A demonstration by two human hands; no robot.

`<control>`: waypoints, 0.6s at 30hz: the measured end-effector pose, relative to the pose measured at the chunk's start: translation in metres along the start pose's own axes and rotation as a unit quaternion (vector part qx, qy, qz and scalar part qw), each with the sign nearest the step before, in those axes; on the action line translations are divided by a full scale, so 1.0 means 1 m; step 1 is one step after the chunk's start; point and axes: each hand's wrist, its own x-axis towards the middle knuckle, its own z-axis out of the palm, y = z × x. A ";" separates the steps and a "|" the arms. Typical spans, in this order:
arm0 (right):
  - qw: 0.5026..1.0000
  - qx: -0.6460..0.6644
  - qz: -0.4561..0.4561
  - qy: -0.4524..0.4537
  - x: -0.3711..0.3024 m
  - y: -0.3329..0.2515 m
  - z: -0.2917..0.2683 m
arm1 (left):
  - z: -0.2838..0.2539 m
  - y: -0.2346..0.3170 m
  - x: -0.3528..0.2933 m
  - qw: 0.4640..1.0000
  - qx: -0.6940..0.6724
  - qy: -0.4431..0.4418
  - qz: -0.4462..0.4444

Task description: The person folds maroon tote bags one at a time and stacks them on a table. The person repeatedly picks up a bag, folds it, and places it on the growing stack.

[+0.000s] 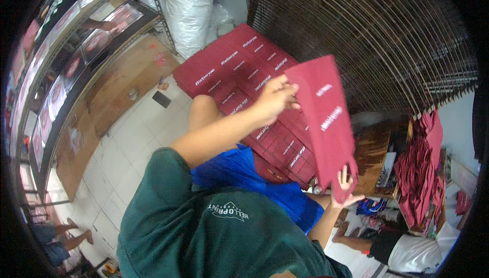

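Note:
A dark red fabric tote bag (326,110) with white print hangs slantwise in the air between my two hands. At its left edge, my left hand (275,100) has its fingers curled in a pinch on the cloth. Lower down, my right hand (342,189) is at the handle, with fingers showing through the handle loop and the thumb stretched out to the side. Beneath the bag, many more printed red bags (211,71) lie flat in rows, and thin rack wires cross over some of them.
A tall stack of wire rack shelves (356,28) stands raised behind. Stuffed white plastic sacks (188,13) lean at the back. A phone (162,99) lies on the tiled floor beside a wooden board (102,99). Red bags (415,176) are heaped at right. Other people are at both sides.

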 end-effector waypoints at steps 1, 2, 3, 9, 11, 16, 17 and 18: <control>0.997 0.012 0.069 0.023 -0.001 0.008 0.019 | -0.016 -0.003 0.003 1.000 0.025 0.009 -0.011; 0.989 0.026 0.139 0.046 -0.001 0.017 0.038 | -0.029 -0.005 0.005 0.998 0.051 0.019 -0.022; 0.974 0.007 0.168 0.154 -0.003 0.017 0.020 | -0.031 -0.003 0.006 0.998 0.050 0.024 -0.039; 0.846 -0.218 0.332 0.355 0.032 0.091 -0.041 | -0.085 -0.010 0.026 0.979 0.176 0.074 -0.065; 0.843 -0.229 0.357 0.330 0.053 0.109 -0.026 | -0.117 -0.007 0.037 0.967 0.242 0.058 -0.054; 0.842 -0.277 0.349 0.305 0.107 0.139 -0.010 | -0.195 0.020 0.039 0.941 0.260 0.190 -0.107; 0.862 -0.278 0.337 0.257 0.114 0.142 -0.030 | -0.233 0.014 0.047 0.940 0.258 0.179 -0.131; 0.853 -0.316 0.337 0.245 0.122 0.147 -0.033 | -0.263 0.006 0.047 0.927 0.261 0.230 -0.137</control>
